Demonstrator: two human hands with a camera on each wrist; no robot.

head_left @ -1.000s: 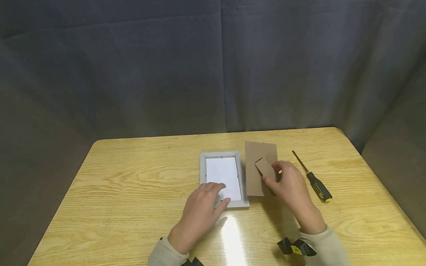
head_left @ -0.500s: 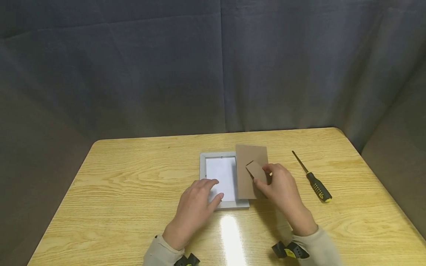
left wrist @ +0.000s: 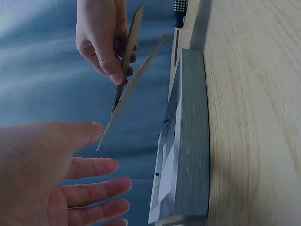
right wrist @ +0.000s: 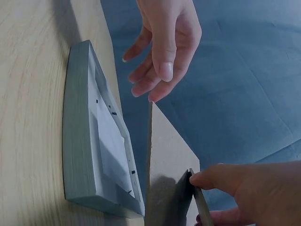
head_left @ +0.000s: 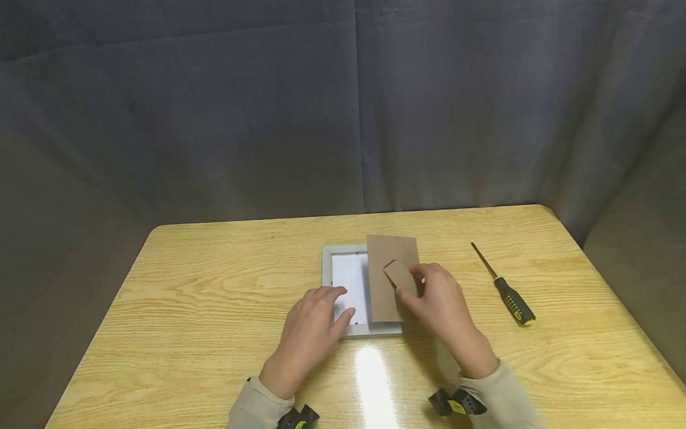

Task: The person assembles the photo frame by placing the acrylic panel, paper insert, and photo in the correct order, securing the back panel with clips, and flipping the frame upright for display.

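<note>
A light grey picture frame (head_left: pixel 326 271) lies face down on the table, with a white sheet (head_left: pixel 349 280) inside its opening. My right hand (head_left: pixel 445 307) pinches the stand leg (head_left: pixel 401 275) of a brown backing board (head_left: pixel 378 301). In both wrist views the board is raised and tilted above the frame, and the head view has it covering the frame's right part. My left hand (head_left: pixel 308 328), fingers apart and holding nothing, hovers by the frame's lower left. Its thumb is close to the board's edge in the left wrist view.
A screwdriver (head_left: pixel 513 302) with a black and yellow handle lies right of the right hand on the wooden table (head_left: pixel 214 310). Dark curtains (head_left: pixel 257 119) hang behind the table and at its sides.
My right hand has carried the backing board leftward, from beside the frame to over its right part. My left hand has drawn back slightly to the left. Frame and screwdriver stay put.
</note>
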